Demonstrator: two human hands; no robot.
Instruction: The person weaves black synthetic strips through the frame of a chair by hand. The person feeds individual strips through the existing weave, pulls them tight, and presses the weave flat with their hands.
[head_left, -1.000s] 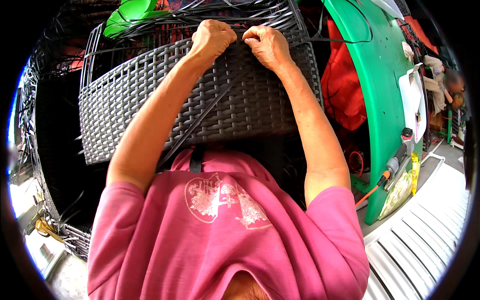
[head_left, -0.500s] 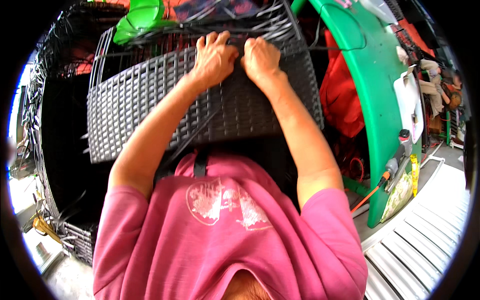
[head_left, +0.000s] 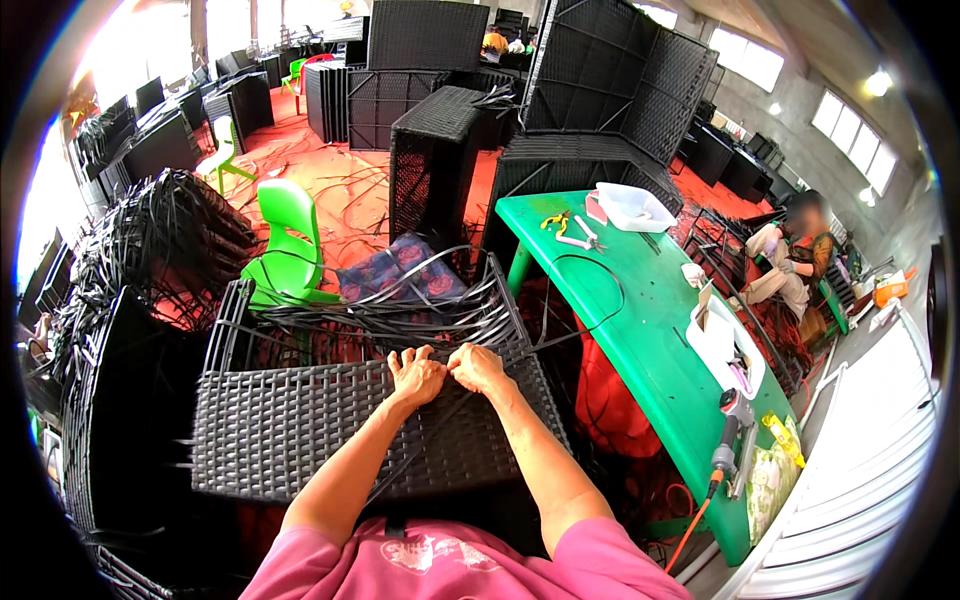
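A dark grey woven furniture frame (head_left: 290, 430) lies across in front of me. Its near part is densely woven; beyond that, long loose black strips (head_left: 400, 312) trail over bare bars. At the top edge of the weave, my left hand (head_left: 416, 376) has bent fingers closed at a black strip, its outer fingers slightly apart. Right beside it, my right hand (head_left: 478, 368) is closed in a pinch on the strip at the same edge. The piece between their fingertips is mostly hidden. One strip end hangs down over the woven face below my hands.
To the right stands a green table (head_left: 620, 340) with pliers (head_left: 556, 222), cutters (head_left: 582, 236), white trays (head_left: 636, 208) and a power tool (head_left: 728, 440) on an orange hose. A green chair (head_left: 288, 240) stands beyond the frame. Bundled strips (head_left: 160, 240) rise at left. A person (head_left: 795, 255) sits far right.
My view has tilted up, showing more of the room and less of my shirt. Both hands stay close together at the weave's edge, and the left fingers are less spread.
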